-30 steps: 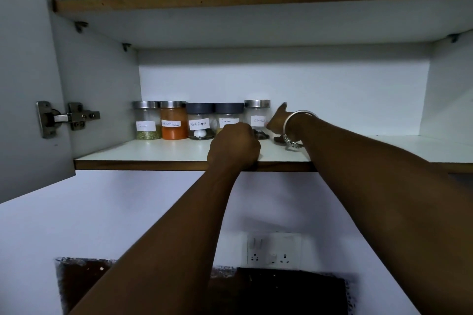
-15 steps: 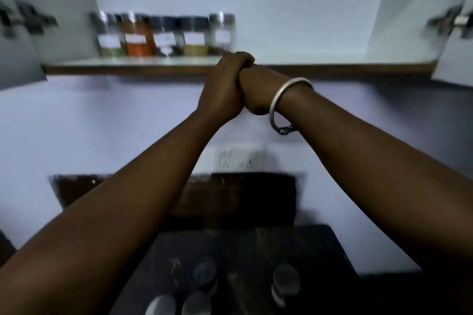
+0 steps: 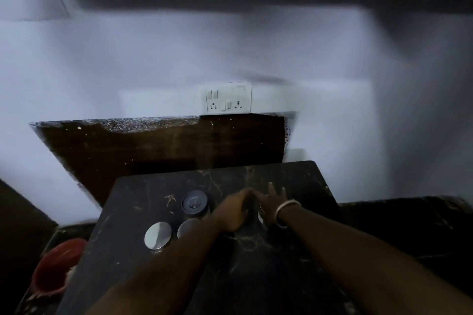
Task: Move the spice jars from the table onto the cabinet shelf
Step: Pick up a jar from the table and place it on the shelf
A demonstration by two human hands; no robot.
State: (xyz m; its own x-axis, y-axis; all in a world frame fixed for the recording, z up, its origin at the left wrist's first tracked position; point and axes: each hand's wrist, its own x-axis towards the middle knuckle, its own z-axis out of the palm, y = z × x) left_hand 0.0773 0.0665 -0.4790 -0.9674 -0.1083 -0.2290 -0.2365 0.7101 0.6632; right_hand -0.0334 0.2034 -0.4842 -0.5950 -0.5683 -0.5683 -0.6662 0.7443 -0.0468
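Dark marble table (image 3: 256,263) against a white wall. Your left hand (image 3: 231,212) and right hand (image 3: 271,202) reach out low over it, fingertips meeting, right fingers spread; motion blur, so grasp cannot be told. Three spice jars (image 3: 194,203) stand just left of your left hand.

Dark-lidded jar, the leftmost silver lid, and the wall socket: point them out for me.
Dark-lidded jar (image 3: 194,203): head view, middle of its lid.
Leftmost silver lid (image 3: 158,235): head view, lid centre.
Wall socket (image 3: 228,97): head view, plate centre.
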